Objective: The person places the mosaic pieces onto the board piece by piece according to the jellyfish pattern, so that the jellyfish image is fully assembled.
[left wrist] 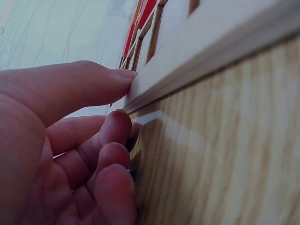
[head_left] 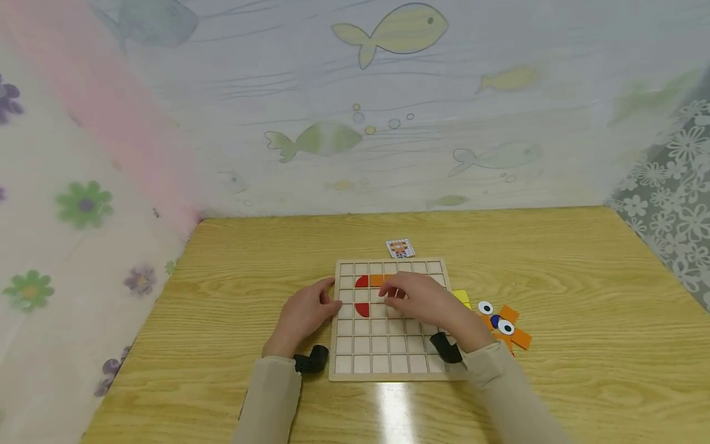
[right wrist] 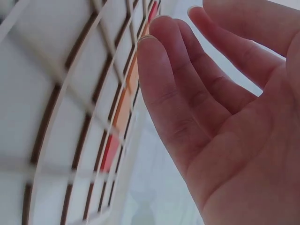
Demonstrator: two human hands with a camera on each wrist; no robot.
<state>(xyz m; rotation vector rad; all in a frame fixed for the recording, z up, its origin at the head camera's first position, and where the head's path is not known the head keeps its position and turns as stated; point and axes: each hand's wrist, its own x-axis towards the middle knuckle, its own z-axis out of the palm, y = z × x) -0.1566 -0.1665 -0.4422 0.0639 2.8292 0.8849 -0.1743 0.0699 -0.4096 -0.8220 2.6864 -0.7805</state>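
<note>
A wooden grid board lies on the table, in front of the person. Its left rim is held by the left hand; in the left wrist view the thumb presses on the rim while curled fingers meet the side. Two red rounded pieces sit in cells of the second column. Orange squares run rightward from the upper red one, partly hidden by the right hand. That hand hovers over the board's middle, fingers loosely bent, and the right wrist view shows nothing between thumb and fingers.
Behind the board lies a small pattern card. Yellow pieces touch its right side, near a loose pile of orange pieces, round eye pieces and a blue one. A fish-printed wall covering rises behind the table.
</note>
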